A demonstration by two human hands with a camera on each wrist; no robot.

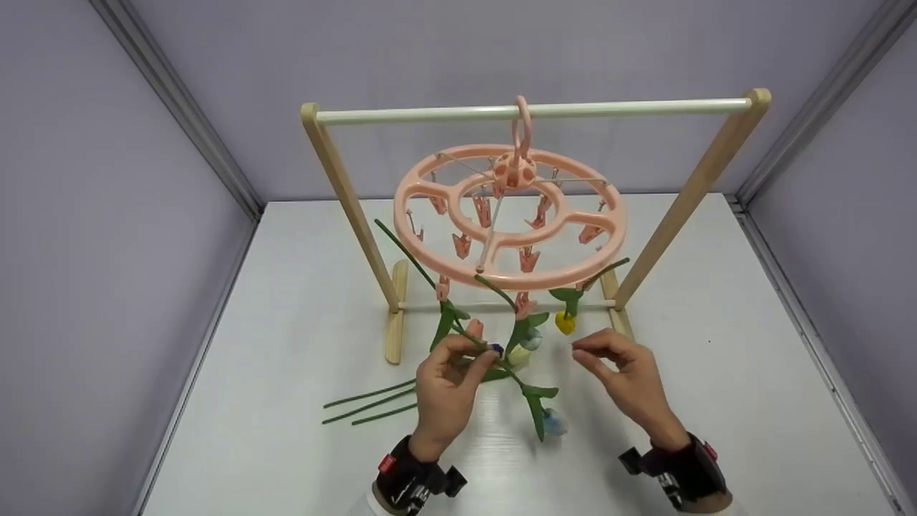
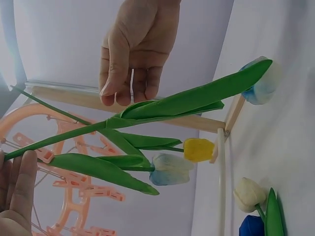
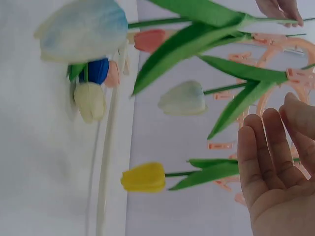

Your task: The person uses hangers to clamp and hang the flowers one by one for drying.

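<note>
Under the pink round clip hanger (image 1: 510, 218) that hangs on a wooden rack (image 1: 344, 190), the left hand (image 1: 445, 390) pinches the green stem of a blue tulip (image 1: 551, 421) with its fingers (image 1: 469, 351). Its flower end hangs low, close to the white surface (image 1: 716, 373). Beside it, the right hand (image 1: 627, 380) is loose and holds nothing. A yellow tulip (image 1: 564, 322) hangs from a clip just above it.
</note>
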